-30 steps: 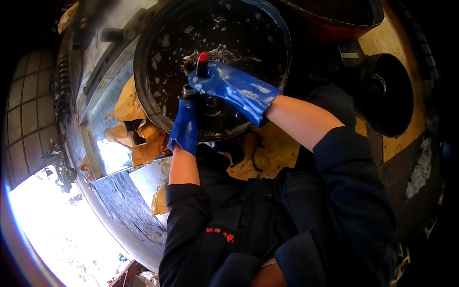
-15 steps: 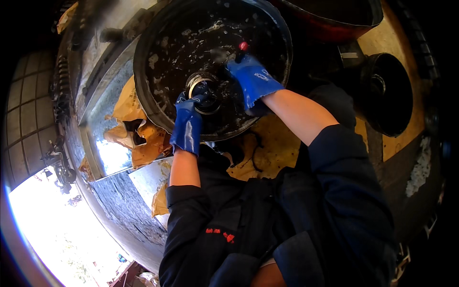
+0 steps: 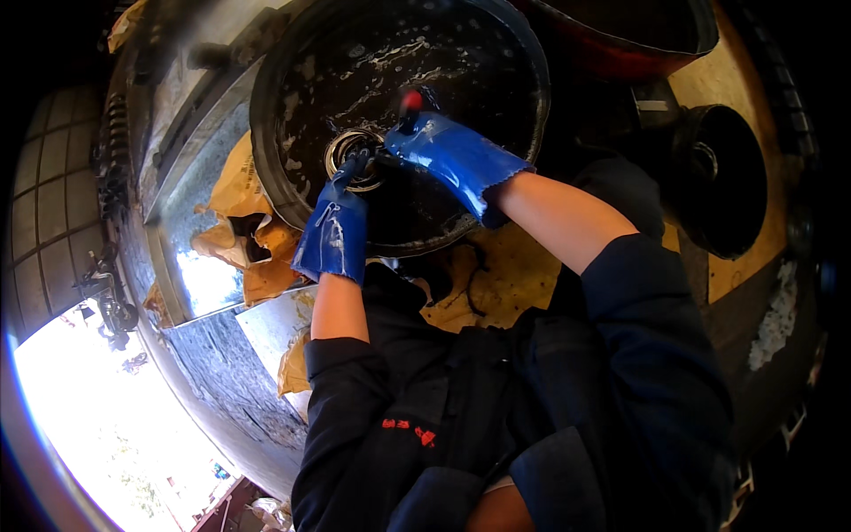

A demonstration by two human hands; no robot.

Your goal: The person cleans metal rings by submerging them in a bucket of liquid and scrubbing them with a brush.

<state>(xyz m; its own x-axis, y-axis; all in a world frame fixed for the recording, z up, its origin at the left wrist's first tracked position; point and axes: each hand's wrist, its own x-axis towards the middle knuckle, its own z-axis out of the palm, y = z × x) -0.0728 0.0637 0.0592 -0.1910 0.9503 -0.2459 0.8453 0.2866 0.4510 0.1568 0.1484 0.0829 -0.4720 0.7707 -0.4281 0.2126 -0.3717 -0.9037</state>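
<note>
In a blue rubber glove, my left hand (image 3: 335,222) is closed on the near rim of a shiny round metal ring (image 3: 333,158), which looks like a bearing ring. The ring is held at the dark liquid in a big round black tub (image 3: 266,182). My right hand (image 3: 434,146), also in a blue glove, is closed around a tool with a red end (image 3: 411,100). Its working end is hidden by the glove and the dark liquid, so its kind cannot be made out. The right hand is close beside the ring's right side.
A second large drum with a reddish wall (image 3: 612,58) stands at the far right. Nearer on the right is a black round container (image 3: 740,186). Torn brown paper (image 3: 235,191) lies left of the tub. Under the tub's near edge shows stained yellowish board (image 3: 510,275).
My right hand has come left, toward the ring, bringing the red-ended tool along. The ring has shifted slightly left and up with my left hand and now faces up more.
</note>
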